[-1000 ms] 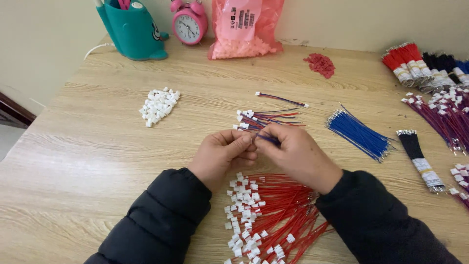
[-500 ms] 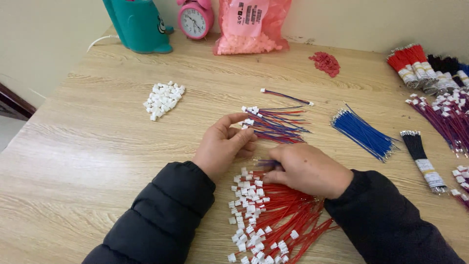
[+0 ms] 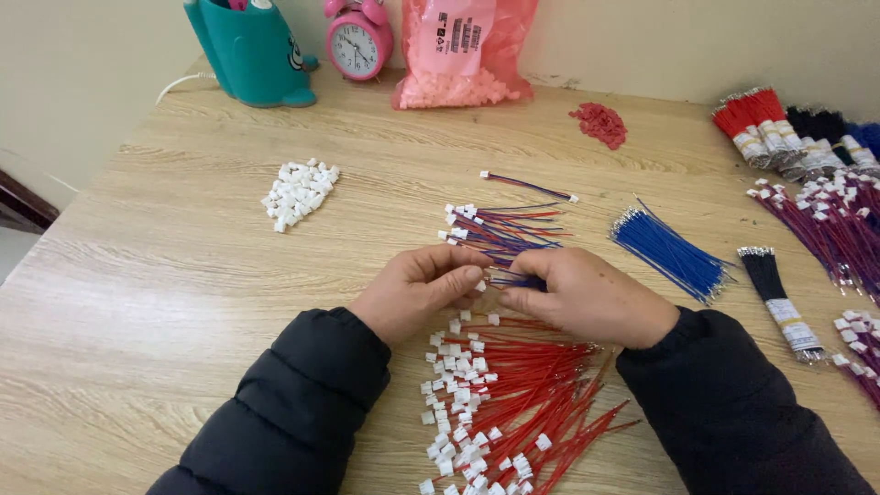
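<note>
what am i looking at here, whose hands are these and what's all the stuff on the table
There is no machine here: a person wears a camera on the head, so the picture looks down at their own two bare hands in dark sleeves. The left hand and right hand meet over a wooden table, fingertips pinched together on what seems to be a thin wire with a small white plug; the detail is too small to be sure.

Just below the hands lies a heap of red wires with white plugs. Beyond them is a small fan of red and blue wires, a bundle of blue wires, and a pile of loose white plugs. At the back stand a pink alarm clock, a teal holder and a pink bag.
</note>
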